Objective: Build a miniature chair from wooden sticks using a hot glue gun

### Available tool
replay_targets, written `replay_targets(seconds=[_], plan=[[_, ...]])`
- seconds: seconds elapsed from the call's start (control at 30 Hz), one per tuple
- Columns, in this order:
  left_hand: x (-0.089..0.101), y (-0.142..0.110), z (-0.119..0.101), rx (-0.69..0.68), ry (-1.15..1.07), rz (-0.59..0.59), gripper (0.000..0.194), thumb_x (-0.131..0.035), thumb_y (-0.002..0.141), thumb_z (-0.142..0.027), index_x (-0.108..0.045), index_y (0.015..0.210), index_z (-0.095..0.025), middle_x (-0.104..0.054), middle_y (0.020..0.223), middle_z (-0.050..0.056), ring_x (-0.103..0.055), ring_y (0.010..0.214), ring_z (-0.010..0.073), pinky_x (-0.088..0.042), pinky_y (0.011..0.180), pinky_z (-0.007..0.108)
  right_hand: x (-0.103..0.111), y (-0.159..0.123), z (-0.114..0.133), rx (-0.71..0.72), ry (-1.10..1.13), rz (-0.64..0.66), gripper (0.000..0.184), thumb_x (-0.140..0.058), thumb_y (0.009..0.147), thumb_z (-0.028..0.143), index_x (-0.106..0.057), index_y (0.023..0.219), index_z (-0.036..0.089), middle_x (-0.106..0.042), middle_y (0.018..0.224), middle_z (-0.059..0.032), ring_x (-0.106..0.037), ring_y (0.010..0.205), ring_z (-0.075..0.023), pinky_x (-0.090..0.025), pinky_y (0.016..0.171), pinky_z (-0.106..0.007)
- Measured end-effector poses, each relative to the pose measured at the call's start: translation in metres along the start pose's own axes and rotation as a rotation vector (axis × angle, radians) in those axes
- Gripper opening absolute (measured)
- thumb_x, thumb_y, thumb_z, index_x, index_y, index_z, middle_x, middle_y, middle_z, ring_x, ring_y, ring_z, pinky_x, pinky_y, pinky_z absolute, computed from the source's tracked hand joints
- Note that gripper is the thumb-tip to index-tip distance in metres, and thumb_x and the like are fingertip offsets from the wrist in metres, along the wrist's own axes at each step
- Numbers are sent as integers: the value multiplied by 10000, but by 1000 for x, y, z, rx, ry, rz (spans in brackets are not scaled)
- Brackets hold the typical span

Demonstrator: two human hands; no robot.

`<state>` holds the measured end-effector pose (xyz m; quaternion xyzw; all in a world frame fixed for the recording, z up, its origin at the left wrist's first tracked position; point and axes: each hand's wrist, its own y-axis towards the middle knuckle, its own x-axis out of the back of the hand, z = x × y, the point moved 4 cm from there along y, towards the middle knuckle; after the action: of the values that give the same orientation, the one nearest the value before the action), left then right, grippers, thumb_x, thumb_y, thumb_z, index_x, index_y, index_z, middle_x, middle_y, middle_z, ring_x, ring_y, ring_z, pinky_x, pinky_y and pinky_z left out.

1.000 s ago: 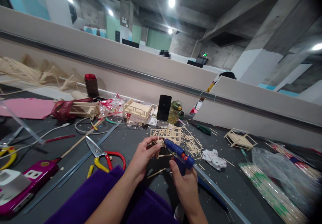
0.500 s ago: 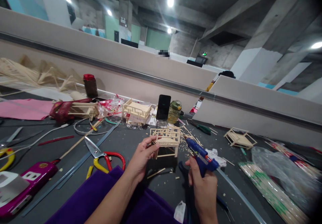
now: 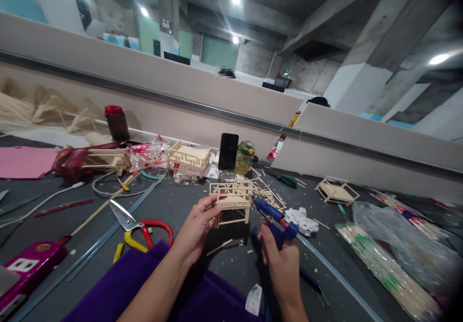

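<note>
My left hand (image 3: 200, 221) pinches the left side of a small wooden stick frame (image 3: 233, 204), shaped like a miniature bed with rails and legs. My right hand (image 3: 280, 254) is wrapped around the handle of a blue hot glue gun (image 3: 275, 218). Its nozzle points up and left, close to the frame's right upper corner; whether it touches cannot be made out. A long clear glue stick (image 3: 336, 269) trails from the gun's back end. Loose thin sticks (image 3: 269, 194) lie behind the nozzle.
Red-and-yellow scissors (image 3: 144, 230) and a purple cloth (image 3: 133, 283) lie at left, near a magenta power strip (image 3: 36, 269). Behind stand another stick model (image 3: 190, 158), a phone (image 3: 228, 152) and a jar (image 3: 246, 157). Rightward are a small stick frame (image 3: 336, 192) and packaged sticks (image 3: 387, 269).
The view has shifted slightly, so the whole scene sits a little further left. The glue gun's nozzle is about as near the frame as before; both hands keep their holds.
</note>
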<state>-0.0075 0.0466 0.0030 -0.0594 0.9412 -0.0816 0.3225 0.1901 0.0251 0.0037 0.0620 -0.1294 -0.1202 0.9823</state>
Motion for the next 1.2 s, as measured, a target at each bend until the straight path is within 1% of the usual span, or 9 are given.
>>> replay_targets(seconds=[0.17,0.33,0.53,0.7,0.83,1.0,1.2], plan=[[1,1,1,-3,-10,6,476,-820,637,-254,-686,1087,-169,-730,1021,87,-681,769,157,-506,683,237,3,1,-2,10,-41,-22,490,-594,776,633,-615,622,168,-451,396,38,-440,373,-138,-361,422,-264],[1,2,1,-3,1,12,475,-822,634,-256,-685,1079,-163,-728,1041,90,-687,810,159,-509,732,239,4,1,-2,52,-87,-45,495,-589,778,636,-579,576,184,-470,421,31,-449,415,-141,-367,463,-272],[1,1,0,-19,22,11,470,-812,649,-264,-681,1088,-163,-720,1077,93,-683,825,155,-509,738,237,4,1,-1,57,-126,-31,494,-560,815,606,-532,523,209,-428,407,42,-440,415,-141,-371,485,-277],[1,1,0,-19,18,18,480,-820,634,-273,-691,1084,-167,-731,1036,93,-692,844,178,-514,756,257,5,1,-3,55,-137,-29,493,-561,806,617,-539,525,213,-424,405,42,-432,414,-143,-373,490,-284],[2,2,0,-21,28,22,473,-810,651,-281,-686,1095,-176,-729,1027,83,-685,813,158,-511,717,236,6,1,-3,61,-133,-30,481,-563,810,610,-570,550,205,-421,390,44,-426,403,-145,-364,475,-284],[3,2,2,-1,35,5,471,-800,666,-269,-672,1109,-171,-728,976,74,-667,729,130,-492,638,208,7,1,-1,92,-139,-46,484,-574,809,599,-556,522,209,-435,389,38,-436,406,-145,-373,485,-285],[2,1,1,4,24,26,457,-798,675,-269,-672,1105,-179,-726,964,68,-658,715,119,-490,633,201,4,1,-1,60,-145,-8,475,-555,829,589,-538,539,213,-428,387,43,-449,388,-147,-374,463,-279]])
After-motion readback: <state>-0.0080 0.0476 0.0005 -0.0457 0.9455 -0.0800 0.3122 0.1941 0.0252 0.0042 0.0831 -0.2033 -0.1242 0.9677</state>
